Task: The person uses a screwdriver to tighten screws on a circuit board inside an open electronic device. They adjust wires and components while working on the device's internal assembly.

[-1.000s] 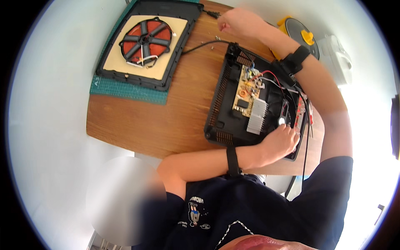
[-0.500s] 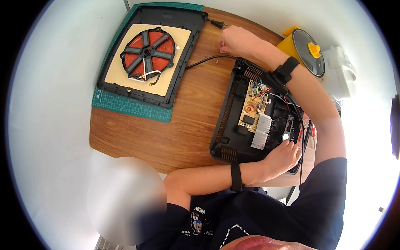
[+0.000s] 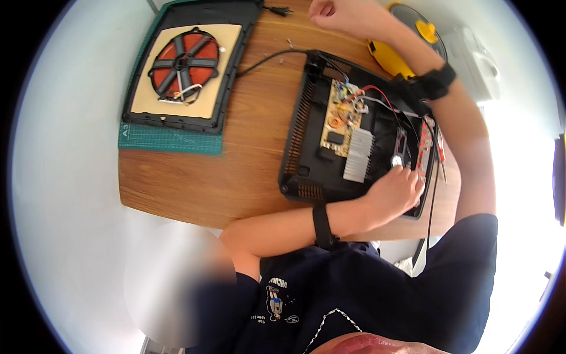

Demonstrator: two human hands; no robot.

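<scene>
Both hands at an opened black appliance base on the wooden bench (image 3: 194,183).

Left hand (image 3: 396,192) curled, fingertips touching inside black base (image 3: 354,133), just right of its circuit board (image 3: 341,115). Right hand (image 3: 339,15) closed in loose fist beyond base; what it grips cannot be told. Red coil plate (image 3: 184,62) on green mat (image 3: 171,140), far left of both hands.
</scene>
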